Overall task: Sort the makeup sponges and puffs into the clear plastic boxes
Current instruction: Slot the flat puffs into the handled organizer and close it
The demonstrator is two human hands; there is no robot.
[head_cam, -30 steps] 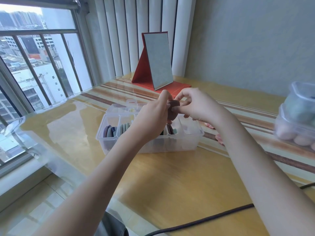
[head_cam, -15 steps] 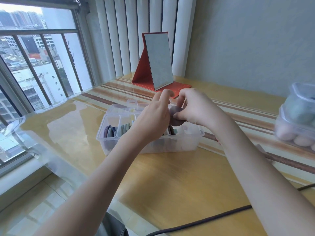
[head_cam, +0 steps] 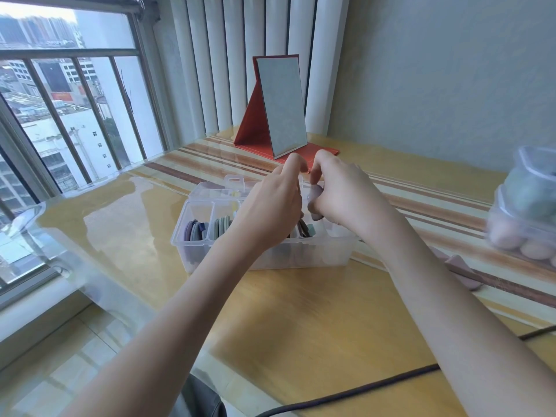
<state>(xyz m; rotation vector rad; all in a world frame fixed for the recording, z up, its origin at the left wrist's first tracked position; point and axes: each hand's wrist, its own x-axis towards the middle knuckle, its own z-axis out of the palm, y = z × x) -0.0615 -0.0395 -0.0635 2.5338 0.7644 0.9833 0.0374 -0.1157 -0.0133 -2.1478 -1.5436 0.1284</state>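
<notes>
Puff lower now, edge-down, in right hand over box.

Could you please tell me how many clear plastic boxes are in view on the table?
3: a divided box under the hands at centre, and two stacked boxes at the right edge, partly cut off.

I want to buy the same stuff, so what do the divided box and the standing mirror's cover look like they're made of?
Divided box: clear, glossy hard plastic; the puffs show through its walls. Standing mirror: its red cover looks like matte faux leather or coated card; I can't tell which from here.
</notes>
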